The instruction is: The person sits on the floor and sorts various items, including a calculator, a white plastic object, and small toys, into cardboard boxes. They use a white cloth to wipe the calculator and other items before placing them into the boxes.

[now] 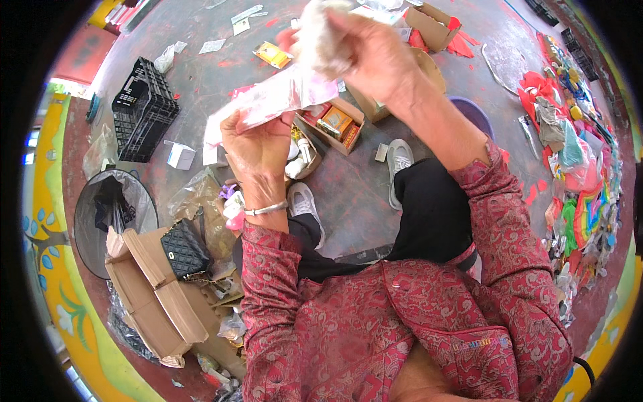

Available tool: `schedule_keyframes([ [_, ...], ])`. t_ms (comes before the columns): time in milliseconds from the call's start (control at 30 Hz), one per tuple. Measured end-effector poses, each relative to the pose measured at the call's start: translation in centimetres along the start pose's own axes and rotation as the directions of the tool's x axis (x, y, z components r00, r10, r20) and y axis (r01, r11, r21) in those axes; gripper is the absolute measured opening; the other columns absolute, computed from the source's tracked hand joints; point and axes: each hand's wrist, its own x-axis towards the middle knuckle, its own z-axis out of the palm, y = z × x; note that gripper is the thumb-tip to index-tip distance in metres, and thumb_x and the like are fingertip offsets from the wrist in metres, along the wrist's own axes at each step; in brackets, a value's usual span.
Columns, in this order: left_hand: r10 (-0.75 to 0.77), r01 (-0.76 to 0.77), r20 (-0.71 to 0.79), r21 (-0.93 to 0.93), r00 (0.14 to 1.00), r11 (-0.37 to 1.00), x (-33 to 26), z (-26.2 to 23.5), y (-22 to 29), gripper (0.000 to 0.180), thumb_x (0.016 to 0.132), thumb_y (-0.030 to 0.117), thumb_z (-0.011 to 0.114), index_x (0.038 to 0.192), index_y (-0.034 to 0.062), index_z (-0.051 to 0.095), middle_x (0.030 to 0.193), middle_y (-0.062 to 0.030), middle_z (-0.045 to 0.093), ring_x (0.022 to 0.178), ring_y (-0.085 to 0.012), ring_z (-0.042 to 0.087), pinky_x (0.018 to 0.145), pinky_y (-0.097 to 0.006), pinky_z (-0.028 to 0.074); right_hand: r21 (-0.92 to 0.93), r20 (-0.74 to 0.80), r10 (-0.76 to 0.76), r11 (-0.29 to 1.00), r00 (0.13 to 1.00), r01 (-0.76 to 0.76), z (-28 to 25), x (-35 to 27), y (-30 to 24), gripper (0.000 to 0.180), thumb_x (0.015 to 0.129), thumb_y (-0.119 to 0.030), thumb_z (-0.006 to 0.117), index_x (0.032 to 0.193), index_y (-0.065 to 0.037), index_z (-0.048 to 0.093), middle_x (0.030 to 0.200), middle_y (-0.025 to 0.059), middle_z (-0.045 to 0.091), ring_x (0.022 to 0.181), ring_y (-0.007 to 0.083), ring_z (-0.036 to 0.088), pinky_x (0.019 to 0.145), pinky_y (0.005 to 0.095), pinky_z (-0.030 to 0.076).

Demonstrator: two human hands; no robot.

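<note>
**Holding a plastic bag, both hands raised**

Gripping the lower end of a pink-and-clear plastic bag (271, 99), the left hand (258, 144) is closed. The right hand (372, 57) curls shut around a blurred whitish bundle (320, 37) at the bag's top, above open cardboard boxes (335, 124).

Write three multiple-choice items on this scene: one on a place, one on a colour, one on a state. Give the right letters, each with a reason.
1. Where does the black plastic crate lie?
A. On the floor to the person's left
B. On the person's lap
C. Inside the cardboard box

2. What colour is the quilted handbag?
A. White
B. Black
C. Yellow

3. What is the left hand doing?
A. Resting flat on the floor
B. Gripping the pinkish clear plastic bag
C. Hanging with nothing in it

Answers:
1 A, the crate sits on the floor at upper left.
2 B, the handbag is black with a chain.
3 B, the fingers close on the bag's lower edge, while the right hand holds a whitish bundle above it.
</note>
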Motion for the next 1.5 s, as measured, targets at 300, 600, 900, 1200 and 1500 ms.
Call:
schedule_keyframes([
  [300,-0.313,0.305,-0.032,0.336,0.949,0.891,-2.4,0.0,0.8,0.050,0.085,0.043,0.041,0.105,-0.0010,0.051,0.091,-0.0131,0.060,0.076,-0.0259,0.061,0.067,-0.038,0.052,-0.838,-0.102,-0.341,0.536,0.934,0.104,3.6,-2.8,-0.8,0.028,0.076,-0.013,0.062,0.100,-0.002,0.056,0.076,0.0045,0.058,0.062,0.0111,0.057,0.054,0.0215,0.046],
  [600,-0.407,0.421,-0.111,0.289,0.907,0.860,-4.1,-0.7,-0.9,0.061,0.085,0.057,0.034,0.121,0.0079,0.040,0.104,-0.0097,0.056,0.084,-0.0204,0.061,0.065,-0.034,0.054,-0.956,0.292,-0.255,-0.088,0.922,0.279,3.7,-2.1,5.6,0.016,0.076,-0.016,0.060,0.086,-0.004,0.056,0.086,0.0104,0.054,0.077,0.0278,0.056,0.065,0.0344,0.045],
  [900,0.035,0.035,-0.120,0.535,0.992,0.844,-3.0,-3.8,0.2,0.048,0.090,0.041,0.036,0.120,0.0040,0.041,0.107,-0.0121,0.053,0.092,-0.0240,0.055,0.079,-0.035,0.047,-0.860,0.488,0.068,0.209,0.870,0.465,3.8,-6.6,6.5,0.014,0.074,-0.018,0.059,0.080,-0.006,0.055,0.081,0.0091,0.053,0.078,0.0275,0.054,0.068,0.0350,0.043],
  [1200,-0.534,0.568,-0.243,0.549,0.810,0.613,-6.6,-2.0,-1.6,0.048,0.086,0.041,0.046,0.114,0.0022,0.047,0.101,-0.0104,0.057,0.087,-0.0202,0.056,0.074,-0.032,0.047,-0.974,0.223,-0.457,-0.059,0.861,0.221,0.3,-4.9,5.1,0.017,0.072,-0.018,0.057,0.078,-0.003,0.054,0.073,0.0138,0.054,0.066,0.0307,0.056,0.059,0.0389,0.044],
  [1500,-0.504,0.514,-0.167,0.494,0.847,0.701,-7.6,-1.0,-1.2,0.045,0.077,0.023,0.055,0.113,-0.0017,0.045,0.096,-0.0138,0.057,0.080,-0.0282,0.060,0.066,-0.039,0.051,-0.968,-0.213,-0.489,-0.014,0.846,-0.251,-3.1,-3.2,4.0,0.023,0.073,-0.019,0.053,0.085,0.000,0.057,0.081,0.0218,0.059,0.076,0.0335,0.059,0.066,0.0429,0.046],
])
